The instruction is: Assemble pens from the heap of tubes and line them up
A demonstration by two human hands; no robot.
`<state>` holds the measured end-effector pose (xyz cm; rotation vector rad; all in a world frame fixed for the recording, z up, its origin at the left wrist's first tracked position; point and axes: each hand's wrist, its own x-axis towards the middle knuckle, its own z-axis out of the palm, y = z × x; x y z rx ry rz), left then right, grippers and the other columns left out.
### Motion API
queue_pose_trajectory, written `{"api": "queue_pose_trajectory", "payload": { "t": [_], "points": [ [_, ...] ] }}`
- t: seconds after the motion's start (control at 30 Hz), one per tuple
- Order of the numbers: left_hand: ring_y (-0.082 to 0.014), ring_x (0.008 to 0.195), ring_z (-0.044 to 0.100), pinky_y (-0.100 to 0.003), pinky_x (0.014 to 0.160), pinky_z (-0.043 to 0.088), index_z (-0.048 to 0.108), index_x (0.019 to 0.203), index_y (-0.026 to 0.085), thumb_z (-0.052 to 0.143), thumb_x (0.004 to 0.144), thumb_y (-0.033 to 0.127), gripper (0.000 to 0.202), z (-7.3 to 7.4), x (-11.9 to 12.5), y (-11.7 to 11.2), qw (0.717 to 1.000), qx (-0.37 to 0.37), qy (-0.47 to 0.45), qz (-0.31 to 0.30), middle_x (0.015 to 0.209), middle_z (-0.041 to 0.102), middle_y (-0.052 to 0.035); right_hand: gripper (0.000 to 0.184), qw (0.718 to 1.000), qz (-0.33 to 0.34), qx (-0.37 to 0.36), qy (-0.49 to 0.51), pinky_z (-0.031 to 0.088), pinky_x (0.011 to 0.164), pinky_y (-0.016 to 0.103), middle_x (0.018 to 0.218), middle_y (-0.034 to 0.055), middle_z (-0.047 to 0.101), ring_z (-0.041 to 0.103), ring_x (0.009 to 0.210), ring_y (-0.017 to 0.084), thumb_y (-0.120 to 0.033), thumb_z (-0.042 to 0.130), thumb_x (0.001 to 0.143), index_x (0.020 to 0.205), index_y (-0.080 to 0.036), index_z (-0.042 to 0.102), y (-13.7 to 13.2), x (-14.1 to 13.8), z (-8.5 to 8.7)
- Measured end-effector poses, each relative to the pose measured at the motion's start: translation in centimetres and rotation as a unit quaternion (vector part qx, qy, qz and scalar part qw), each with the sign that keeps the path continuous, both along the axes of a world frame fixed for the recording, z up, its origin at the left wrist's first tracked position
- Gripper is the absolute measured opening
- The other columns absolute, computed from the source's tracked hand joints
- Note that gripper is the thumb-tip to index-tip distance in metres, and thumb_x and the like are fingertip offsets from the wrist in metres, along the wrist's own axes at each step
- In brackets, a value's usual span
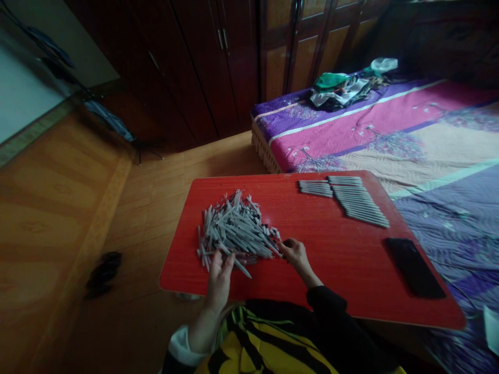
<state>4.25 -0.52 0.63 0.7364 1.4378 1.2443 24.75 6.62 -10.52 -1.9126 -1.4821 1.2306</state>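
One red table point(339, 270) is seen, with one loose pile of grey sticks point(234, 231) heaped on its left half. The sticks in the pile are crossed over each other and are too many to be counted. On the far right part of the table, two laid-out groups of the same sticks are found. A short group point(315, 188) of roughly five lies just left of a longer row point(360, 208), in which the sticks are set side by side and touching; their exact number cannot be told. One black phone point(414, 267) is laid flat near the right, near corner, well apart from both the pile and the rows.

Two hands are in view. The left hand point(220, 278) is placed at the near edge of the pile, its fingers loosely spread and resting against the nearest sticks, and nothing is seen to be gripped. The right hand point(296, 254) is held at the near right edge of the pile, its fingers curled toward the stick ends. Whether a stick is pinched there cannot be told.

Bare red surface is left between the pile and the rows, and a wide bare strip runs along the near edge between the right hand and the phone. The pile is kept short of the table's left edge. The longer row reaches close to the right edge, beyond which a quilted bed point(409, 130) is seen. On the wooden floor point(58, 218) to the left, one dark object point(103, 272) is lying.
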Motion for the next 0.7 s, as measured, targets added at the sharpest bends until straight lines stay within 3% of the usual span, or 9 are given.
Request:
{"api": "queue_pose_trajectory", "payload": {
  "t": [0.07,0.17,0.3,0.47,0.7],
  "points": [
    [-0.0184,0.074,0.065,-0.031,0.066,0.051,0.047,0.1,0.02,0.059,0.075,0.043,0.036,0.3,0.5,1.1,0.997,0.009,-0.06,0.047,0.087,0.066,-0.0045,0.036,0.993,-0.003,0.008,0.118,0.042,0.043,0.023,0.062,0.0073,0.065,0.058,0.049,0.015,-0.046,0.05,0.074,0.076,-0.012,0.06,-1.3,-0.7,1.9],
    [-0.0179,0.076,0.065,-0.029,0.066,0.051,0.046,0.105,0.021,0.061,0.073,0.041,0.04,0.8,1.4,2.3,0.991,0.032,-0.098,0.081,0.086,0.066,-0.0039,0.035,0.956,-0.006,0.018,0.292,0.043,0.043,0.023,0.059,0.0031,0.061,0.053,0.048,0.012,-0.044,0.064,0.066,0.079,-0.012,0.06,-3.2,-1.7,5.1],
    [-0.0175,0.075,0.065,-0.028,0.065,0.051,0.046,0.107,0.02,0.059,0.076,0.036,0.037,1.1,2.2,2.7,0.987,0.067,-0.109,0.095,0.084,0.065,-0.0041,0.034,0.934,-0.006,0.034,0.355,0.041,0.045,0.021,0.062,0.0017,0.059,0.051,0.052,0.011,-0.043,0.069,0.064,0.079,-0.014,0.061,-4.5,-2.3,8.2],
    [-0.0184,0.076,0.066,-0.03,0.067,0.052,0.047,0.1,0.019,0.059,0.077,0.034,0.03,1.2,2.6,2.4,0.986,0.075,-0.115,0.094,0.084,0.066,-0.0042,0.033,0.94,0.024,0.053,0.337,0.041,0.048,0.022,0.066,0.0027,0.06,0.051,0.055,0.011,-0.045,0.066,0.067,0.077,-0.013,0.062,-4.8,-2.8,8.9],
    [-0.0215,0.077,0.065,-0.032,0.064,0.052,0.046,0.099,0.021,0.056,0.077,0.045,0.034,1.7,3.0,2.0,0.994,0.042,-0.062,0.08,0.086,0.066,-0.0054,0.029,0.953,0.047,0.08,0.287,0.041,0.052,0.024,0.066,0.0037,0.061,0.051,0.057,0.013,-0.042,0.063,0.068,0.076,-0.013,0.061,-4.7,-3.2,9.2]
  ]
}}
